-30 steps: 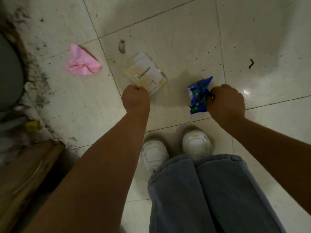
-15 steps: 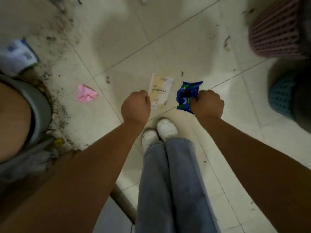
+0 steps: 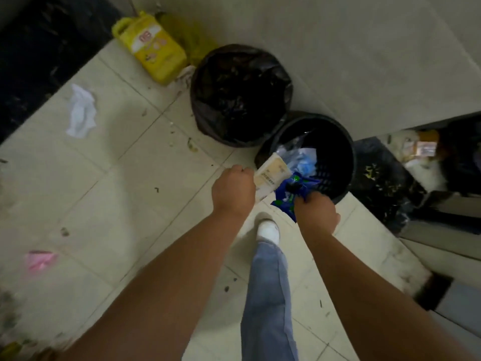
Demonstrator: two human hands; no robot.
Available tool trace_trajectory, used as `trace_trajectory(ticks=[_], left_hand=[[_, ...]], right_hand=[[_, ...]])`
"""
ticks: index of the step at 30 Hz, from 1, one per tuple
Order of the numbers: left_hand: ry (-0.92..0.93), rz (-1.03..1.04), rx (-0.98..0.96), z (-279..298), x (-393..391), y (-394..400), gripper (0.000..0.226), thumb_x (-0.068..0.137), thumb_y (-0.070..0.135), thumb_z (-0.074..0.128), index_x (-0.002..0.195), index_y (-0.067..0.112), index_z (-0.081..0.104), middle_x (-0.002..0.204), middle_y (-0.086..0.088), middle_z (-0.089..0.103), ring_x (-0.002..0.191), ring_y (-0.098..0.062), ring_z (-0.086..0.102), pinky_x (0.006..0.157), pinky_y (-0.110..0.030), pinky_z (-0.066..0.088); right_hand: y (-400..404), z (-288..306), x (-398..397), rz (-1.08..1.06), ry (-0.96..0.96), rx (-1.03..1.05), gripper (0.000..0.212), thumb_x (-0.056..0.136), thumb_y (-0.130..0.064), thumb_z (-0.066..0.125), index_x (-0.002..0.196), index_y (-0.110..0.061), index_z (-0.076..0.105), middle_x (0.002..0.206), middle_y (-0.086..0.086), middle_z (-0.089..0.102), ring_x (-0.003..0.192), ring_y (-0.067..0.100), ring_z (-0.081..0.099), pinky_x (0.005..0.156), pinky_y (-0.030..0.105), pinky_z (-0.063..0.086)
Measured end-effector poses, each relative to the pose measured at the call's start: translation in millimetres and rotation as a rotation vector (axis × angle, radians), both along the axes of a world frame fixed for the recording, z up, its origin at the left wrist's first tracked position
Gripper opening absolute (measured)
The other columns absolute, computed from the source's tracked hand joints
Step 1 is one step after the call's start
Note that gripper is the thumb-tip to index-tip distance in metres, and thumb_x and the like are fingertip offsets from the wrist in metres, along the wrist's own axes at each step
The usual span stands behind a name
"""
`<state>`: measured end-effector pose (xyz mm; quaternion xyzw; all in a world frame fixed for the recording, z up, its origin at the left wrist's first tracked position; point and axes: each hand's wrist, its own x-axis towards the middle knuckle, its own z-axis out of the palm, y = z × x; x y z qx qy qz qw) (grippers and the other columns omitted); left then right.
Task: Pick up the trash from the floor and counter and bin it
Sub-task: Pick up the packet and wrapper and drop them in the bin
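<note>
Head view: a black bin (image 3: pixel 335 162) sits at two o'clock. Left hand (image 3: pixel 233 190) grips a cream packet (image 3: pixel 270 175) at its rim. Right hand (image 3: pixel 316 211) grips a blue wrapper (image 3: pixel 289 195) beside it.

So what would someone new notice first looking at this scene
Probably the two outstretched arms in the middle: the left hand grips a beige packet and the right hand a blue wrapper, both at the near rim of the black mesh bin. Next, a black-bagged bin behind it, a yellow jug at the wall, and white and pink scraps on the floor to the left.
</note>
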<state>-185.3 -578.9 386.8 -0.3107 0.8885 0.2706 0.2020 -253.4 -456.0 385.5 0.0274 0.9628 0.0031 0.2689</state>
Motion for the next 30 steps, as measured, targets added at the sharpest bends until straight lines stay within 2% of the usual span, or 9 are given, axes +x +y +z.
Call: trace_trajectory(ticks=[9,11,15,18,21,23,25,27,30], left_hand=[[-0.189,0.191,0.17,-50,-138,64,0.027,0.098,0.01,0.045,0.121,0.002,0.057,0.127,-0.018,0.058,0.116,-0.029,0.056,0.091,-0.036,0.048],[-0.225,0.139,0.2,-63,-150,68,0.032,0.097,0.01,0.045,0.128,0.006,0.053,0.131,-0.017,0.056,0.12,-0.029,0.053,0.097,-0.036,0.046],[-0.236,-0.005,0.133,-71,-151,68,0.035,0.095,0.009,0.044,0.129,0.01,0.053,0.13,-0.013,0.057,0.122,-0.028,0.05,0.095,-0.035,0.046],[-0.239,-0.105,0.057,-63,-132,56,0.044,0.097,0.014,0.04,0.141,0.013,0.038,0.146,-0.008,0.043,0.137,-0.024,0.034,0.107,-0.034,0.035],[-0.294,-0.138,-0.065,-53,-90,20,0.049,0.099,0.017,0.036,0.147,0.014,0.025,0.156,-0.007,0.027,0.145,-0.025,0.02,0.116,-0.037,0.024],[-0.351,-0.045,-0.121,-45,-52,-13,0.05,0.101,0.021,0.034,0.149,0.016,0.02,0.159,-0.005,0.019,0.148,-0.025,0.012,0.12,-0.038,0.016],[-0.392,0.065,-0.163,-36,-8,-47,0.051,0.102,0.026,0.032,0.15,0.017,0.017,0.16,-0.004,0.014,0.149,-0.024,0.007,0.121,-0.039,0.014],[-0.428,0.173,-0.189,-28,40,-78,0.052,0.102,0.027,0.032,0.15,0.018,0.015,0.161,-0.004,0.011,0.149,-0.024,0.005,0.121,-0.039,0.013],[-0.484,0.328,-0.205,-21,115,-125,0.053,0.102,0.027,0.032,0.15,0.013,0.013,0.161,-0.006,0.011,0.149,-0.023,0.006,0.122,-0.038,0.012]], right_hand=[[56,-25,-137,-0.047,-0.129,-0.012,0.029,0.092,-0.023,0.047,0.11,-0.004,0.057,0.115,0.02,0.062,0.106,0.036,0.057,0.094,0.04,0.041],[59,-32,-154,0.03,-0.19,0.006,0.033,0.093,-0.024,0.046,0.119,-0.004,0.052,0.122,0.019,0.058,0.113,0.036,0.053,0.097,0.041,0.04],[51,-38,-164,0.258,-0.256,-0.009,0.037,0.095,-0.025,0.044,0.125,-0.005,0.05,0.128,0.019,0.055,0.118,0.036,0.05,0.099,0.041,0.041],[38,-37,-151,0.435,-0.289,-0.046,0.041,0.096,-0.027,0.042,0.13,-0.005,0.046,0.132,0.02,0.053,0.121,0.035,0.048,0.101,0.041,0.04],[11,-33,-127,0.581,-0.343,-0.093,0.049,0.097,-0.031,0.041,0.138,-0.005,0.037,0.144,0.02,0.041,0.133,0.034,0.037,0.112,0.043,0.03],[-17,-30,-105,0.693,-0.327,-0.161,0.054,0.094,-0.035,0.041,0.135,0.0,0.041,0.141,0.027,0.044,0.131,0.04,0.04,0.111,0.048,0.032],[-53,-28,-80,0.812,-0.283,-0.22,0.067,0.084,-0.043,0.03,0.129,0.004,0.048,0.134,0.033,0.049,0.125,0.047,0.046,0.107,0.055,0.035],[-94,-21,-56,0.937,-0.339,-0.193,0.073,0.084,-0.047,0.021,0.14,-0.002,0.033,0.149,0.025,0.032,0.139,0.039,0.028,0.116,0.049,0.022],[-158,-19,-14,1.086,-0.346,-0.143,0.058,0.098,-0.04,0.029,0.146,-0.01,0.016,0.157,0.013,0.015,0.146,0.029,0.01,0.121,0.042,0.009]])
